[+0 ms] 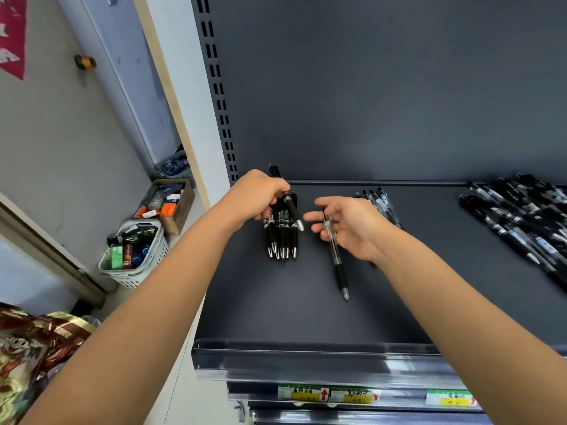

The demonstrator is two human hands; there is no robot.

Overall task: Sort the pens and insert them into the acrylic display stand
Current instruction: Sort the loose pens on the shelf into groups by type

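On the dark shelf, my left hand grips a bundle of black pens, tips pointing toward me; one black pen lies slanted across the top of the bundle. My right hand holds a clear-barrelled pen with a black grip in its curled fingers, tip down and toward me. Behind that hand lies a small group of clear pens. A big loose pile of pens covers the shelf's right side. I see no acrylic stand.
The shelf has a clear plastic front rail with price labels below. To the left on the floor stand a white basket of goods and a cardboard box. A snack bag sits at the lower left.
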